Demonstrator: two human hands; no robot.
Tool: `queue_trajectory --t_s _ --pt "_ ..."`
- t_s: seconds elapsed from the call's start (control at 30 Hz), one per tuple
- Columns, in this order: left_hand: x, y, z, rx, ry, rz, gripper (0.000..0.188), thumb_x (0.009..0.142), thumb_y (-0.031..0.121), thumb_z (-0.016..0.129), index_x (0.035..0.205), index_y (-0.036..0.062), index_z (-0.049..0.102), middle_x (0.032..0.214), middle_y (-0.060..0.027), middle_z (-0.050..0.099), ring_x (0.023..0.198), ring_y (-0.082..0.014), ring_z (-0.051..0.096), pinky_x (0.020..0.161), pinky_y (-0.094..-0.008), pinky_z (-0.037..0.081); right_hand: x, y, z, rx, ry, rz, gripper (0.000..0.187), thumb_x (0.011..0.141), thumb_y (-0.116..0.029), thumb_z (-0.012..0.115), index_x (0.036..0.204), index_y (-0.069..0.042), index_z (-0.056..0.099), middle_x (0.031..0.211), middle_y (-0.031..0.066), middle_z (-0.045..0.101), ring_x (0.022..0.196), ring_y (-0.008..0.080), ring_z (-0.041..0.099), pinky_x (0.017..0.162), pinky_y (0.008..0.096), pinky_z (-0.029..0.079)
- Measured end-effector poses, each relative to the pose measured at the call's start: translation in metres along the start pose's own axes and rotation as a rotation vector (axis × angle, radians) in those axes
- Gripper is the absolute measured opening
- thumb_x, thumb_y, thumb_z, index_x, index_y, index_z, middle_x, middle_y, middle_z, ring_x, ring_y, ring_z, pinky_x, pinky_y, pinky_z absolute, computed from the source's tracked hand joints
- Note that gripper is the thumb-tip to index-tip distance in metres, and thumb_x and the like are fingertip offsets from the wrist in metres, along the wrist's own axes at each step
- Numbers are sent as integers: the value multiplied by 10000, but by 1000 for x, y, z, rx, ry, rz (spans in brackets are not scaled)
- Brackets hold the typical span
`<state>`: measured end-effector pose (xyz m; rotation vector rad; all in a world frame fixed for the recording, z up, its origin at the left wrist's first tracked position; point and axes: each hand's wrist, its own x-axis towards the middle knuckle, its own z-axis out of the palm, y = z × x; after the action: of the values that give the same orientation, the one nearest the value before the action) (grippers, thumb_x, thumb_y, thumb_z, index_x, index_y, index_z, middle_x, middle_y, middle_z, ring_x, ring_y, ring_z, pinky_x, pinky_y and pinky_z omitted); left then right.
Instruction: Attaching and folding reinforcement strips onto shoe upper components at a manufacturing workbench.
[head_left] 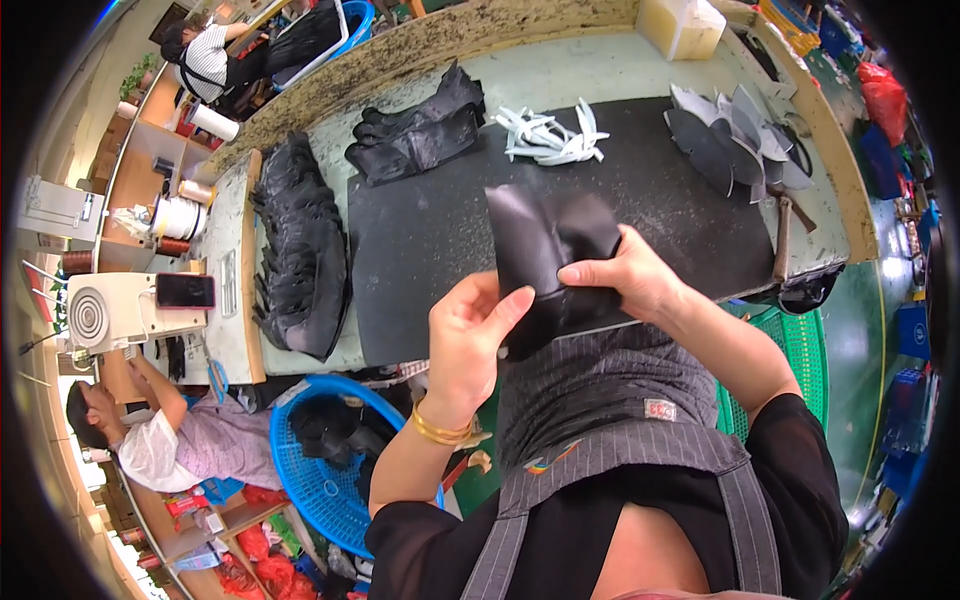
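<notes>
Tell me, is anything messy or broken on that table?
Nothing looks broken or spilled. Both hands, left hand and right hand, hold one black leather piece over the black mat. The white strips lie in a loose tangle and the grey cut pieces fan out unevenly.

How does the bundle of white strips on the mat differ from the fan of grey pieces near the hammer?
The white strips are thin, narrow and lie tangled in a loose heap; the grey pieces are broad, flat and pointed, overlapping like a fan. The strips are bright white, the pieces dull grey. The strips sit near the mat's middle top edge, the pieces at its right corner beside the hammer. Both rest untouched on the black mat.
</notes>
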<state>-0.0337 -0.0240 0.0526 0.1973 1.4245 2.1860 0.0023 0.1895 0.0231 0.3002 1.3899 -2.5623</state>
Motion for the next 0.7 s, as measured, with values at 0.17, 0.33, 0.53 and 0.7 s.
queue_trajectory --t_s 0.17,0.33,0.53,0.7 --pt "1 2 20 1244 -112 777 182 820 41 752 994 22 702 797 -86 628 689 -230 622 636 -330 509 43 -44 -63 -387 234 -267 205 990 -218 667 1041 -20 679 932 34 720 827 120 684 752 266 555" --pt "14 -58 18 1554 -377 772 312 771 264 795 964 39 699 838 -68 636 790 -256 646 670 -360 549 120 -63 -87 -1294 638 -345 365 857 -353 752 886 7 697 824 154 725 804 348 708 747 396 554" --pt "139 -8 36 1595 -482 836 315 878 203 696 1136 22 676 1213 -76 671 1143 -291 603 937 -391 531 135 -49 -119 -1113 537 -306 360 760 -222 770 999 36 693 912 170 732 871 292 724 811 373 556" --pt "185 -22 26 1815 -560 558 320 869 226 701 1130 46 657 1235 -80 667 1114 -312 610 948 -414 517 80 -90 -98 -544 282 -306 219 881 -108 711 1056 23 696 923 43 716 809 91 645 734 249 514"
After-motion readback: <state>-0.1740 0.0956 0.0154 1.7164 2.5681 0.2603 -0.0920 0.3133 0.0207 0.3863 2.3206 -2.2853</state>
